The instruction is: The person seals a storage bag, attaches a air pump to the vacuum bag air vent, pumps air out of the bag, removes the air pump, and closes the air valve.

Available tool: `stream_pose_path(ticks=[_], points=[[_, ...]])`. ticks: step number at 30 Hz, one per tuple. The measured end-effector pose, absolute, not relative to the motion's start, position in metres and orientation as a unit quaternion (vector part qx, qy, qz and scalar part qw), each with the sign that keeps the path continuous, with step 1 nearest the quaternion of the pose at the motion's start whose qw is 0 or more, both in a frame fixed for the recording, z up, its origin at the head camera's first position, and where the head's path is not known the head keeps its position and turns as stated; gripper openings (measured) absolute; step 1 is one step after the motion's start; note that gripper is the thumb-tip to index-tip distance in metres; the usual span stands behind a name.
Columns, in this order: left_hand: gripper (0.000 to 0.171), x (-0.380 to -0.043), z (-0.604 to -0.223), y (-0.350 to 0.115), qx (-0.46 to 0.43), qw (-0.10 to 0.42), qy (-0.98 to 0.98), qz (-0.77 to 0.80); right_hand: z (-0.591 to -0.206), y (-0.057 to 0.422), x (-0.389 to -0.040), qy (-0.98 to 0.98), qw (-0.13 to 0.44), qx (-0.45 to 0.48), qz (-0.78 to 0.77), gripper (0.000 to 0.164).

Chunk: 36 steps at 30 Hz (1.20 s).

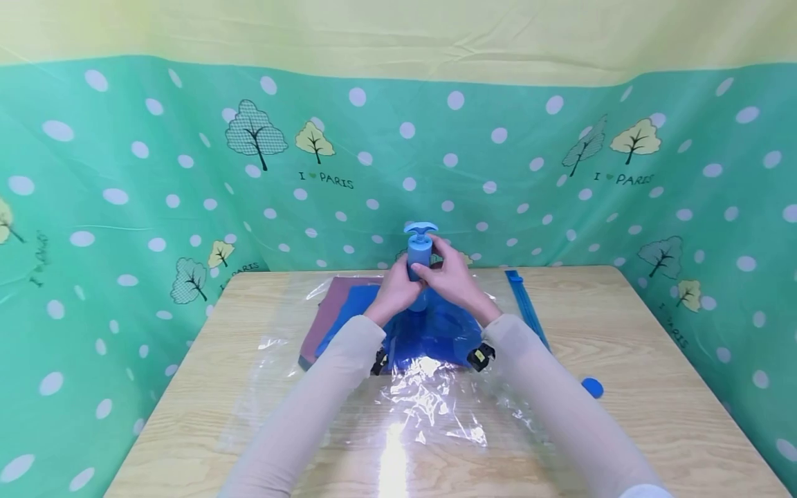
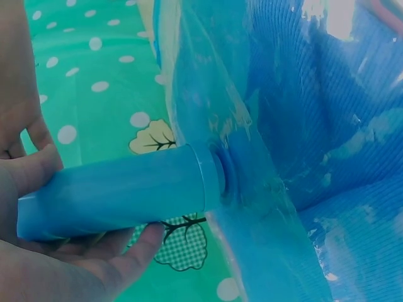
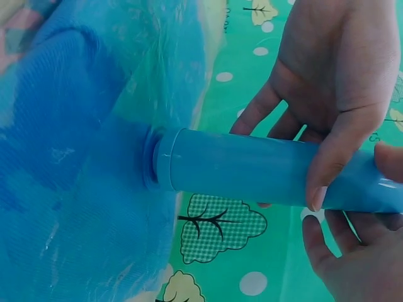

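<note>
A blue hand pump [image 1: 419, 259] stands upright over a clear plastic bag [image 1: 429, 408], its T-shaped handle [image 1: 420, 227] raised a little above the barrel. Its lower end meets a round blue valve [image 3: 149, 158] on the bag. Blue ribbed cloth [image 2: 352, 145] and mauve cloth [image 1: 330, 304] lie inside the bag. My left hand [image 1: 396, 292] holds the barrel from the left, fingers and thumb round it. From the other side, my right hand [image 1: 453, 280] grips the barrel higher up, thumb across its front. Neither hand is on the handle.
A blue strip with a small slider [image 1: 526, 304] lies along the bag's right side. On the wooden table [image 1: 660, 422] rests a round blue cap [image 1: 592, 387], near my right forearm. A green dotted curtain [image 1: 386, 152] surrounds the table's back and sides.
</note>
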<state>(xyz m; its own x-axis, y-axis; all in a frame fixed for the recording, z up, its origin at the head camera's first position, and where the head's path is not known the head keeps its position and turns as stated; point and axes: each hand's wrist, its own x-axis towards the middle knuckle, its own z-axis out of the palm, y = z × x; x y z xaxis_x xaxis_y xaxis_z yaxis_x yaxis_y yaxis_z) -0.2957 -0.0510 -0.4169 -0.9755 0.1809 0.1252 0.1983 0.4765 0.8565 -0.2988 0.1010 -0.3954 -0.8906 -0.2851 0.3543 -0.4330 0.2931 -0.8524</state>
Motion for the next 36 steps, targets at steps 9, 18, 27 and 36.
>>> stream_pose_path(ticks=[9,18,27,36], points=[[0.048,-0.2949,-0.4172,-0.0515,-0.119,0.013,-0.856,-0.504,-0.3985,0.0994,-0.3019,-0.824,0.093,0.202,0.521,0.054],[0.050,-0.2964,-0.4197,-0.0540,-0.116,0.013,-0.858,-0.500,-0.3982,0.1021,-0.2999,-0.804,0.082,0.230,0.542,0.058],[0.053,-0.2950,-0.4182,-0.0519,-0.119,0.007,-0.851,-0.512,-0.3992,0.1035,-0.3015,-0.810,0.091,0.218,0.538,0.051],[0.050,-0.2955,-0.4167,-0.0519,-0.113,0.006,-0.856,-0.504,-0.4012,0.1045,-0.3002,-0.806,0.076,0.213,0.547,0.058]])
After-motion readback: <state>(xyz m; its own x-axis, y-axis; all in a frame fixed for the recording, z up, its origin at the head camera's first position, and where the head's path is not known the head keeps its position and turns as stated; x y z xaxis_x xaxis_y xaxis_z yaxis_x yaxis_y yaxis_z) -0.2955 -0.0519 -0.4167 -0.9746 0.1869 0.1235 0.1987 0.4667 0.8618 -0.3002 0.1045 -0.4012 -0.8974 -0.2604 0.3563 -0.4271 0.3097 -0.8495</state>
